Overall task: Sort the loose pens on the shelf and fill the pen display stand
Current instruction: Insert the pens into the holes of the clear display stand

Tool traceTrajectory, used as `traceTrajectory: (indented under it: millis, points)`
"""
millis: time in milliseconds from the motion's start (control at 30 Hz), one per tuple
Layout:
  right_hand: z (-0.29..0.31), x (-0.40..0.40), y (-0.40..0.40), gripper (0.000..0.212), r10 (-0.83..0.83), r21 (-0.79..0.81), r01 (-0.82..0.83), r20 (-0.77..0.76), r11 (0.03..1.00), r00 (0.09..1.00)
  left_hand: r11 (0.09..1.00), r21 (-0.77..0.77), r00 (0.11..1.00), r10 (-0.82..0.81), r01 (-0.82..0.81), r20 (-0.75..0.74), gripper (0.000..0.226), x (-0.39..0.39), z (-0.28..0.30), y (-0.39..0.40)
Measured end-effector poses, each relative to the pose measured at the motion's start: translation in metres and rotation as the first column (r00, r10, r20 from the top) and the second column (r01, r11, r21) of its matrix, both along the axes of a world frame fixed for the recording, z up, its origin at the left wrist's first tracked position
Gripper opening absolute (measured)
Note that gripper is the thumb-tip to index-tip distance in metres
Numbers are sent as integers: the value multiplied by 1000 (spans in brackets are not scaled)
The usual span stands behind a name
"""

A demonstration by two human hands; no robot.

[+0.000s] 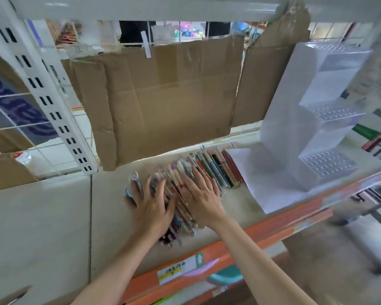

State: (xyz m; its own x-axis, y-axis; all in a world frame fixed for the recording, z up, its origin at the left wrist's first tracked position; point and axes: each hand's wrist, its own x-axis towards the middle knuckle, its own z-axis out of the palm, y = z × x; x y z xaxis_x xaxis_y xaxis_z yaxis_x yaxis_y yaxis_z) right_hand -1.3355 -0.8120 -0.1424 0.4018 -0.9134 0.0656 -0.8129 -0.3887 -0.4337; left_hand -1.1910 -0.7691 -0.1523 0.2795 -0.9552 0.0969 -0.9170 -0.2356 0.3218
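On the shelf (53,216), flat left hand (151,208) and right hand (201,197), each grip apart, hide most pens (218,168).

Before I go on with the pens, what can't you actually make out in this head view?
- Pens under the left hand and right hand: covered, so count and kinds unknown.
- Stand: blurred; whether any holes hold pens is unclear, and its top is cut off by the upper shelf.
- Label on the shelf edge: writing too small.
- Behind the cardboard: hidden.
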Motion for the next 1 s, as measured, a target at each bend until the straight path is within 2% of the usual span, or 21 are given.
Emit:
traceTrajectory:
  millis: [100,233,333,433,600,700,833,1000]
  points:
    - [3,-18,-13,47,-139,-31,143,91,989,986,1000,15,1000,-8,8,-28,52,2,3,-1]
    - [7,-50,-34,50,-296,83,289,90,954,951,1000,22,995,-13,16,-100,52,2,4,0]
    - [10,-67,-49,49,-281,61,279,31,958,959,1000,23,991,19,-16,-134,69,-3,9,3]
    - [19,-82,-65,53,-408,162,405,-20,900,913,999,17,981,44,-42,-189,80,-7,11,-5]
    - [25,-98,-80,58,-324,135,369,-271,920,907,994,21,990,109,-107,-86,77,-8,7,-15]
    - [23,-102,-85,65,-299,90,346,-337,934,893,993,48,992,113,-110,-60,75,-8,9,-17]
    - [22,-110,-93,54,-299,143,339,-244,930,923,994,57,995,94,-92,-29,72,-5,12,-21]
    - [10,-114,-89,47,-247,96,258,-111,961,963,997,43,997,72,-71,-21,72,-3,11,-23]
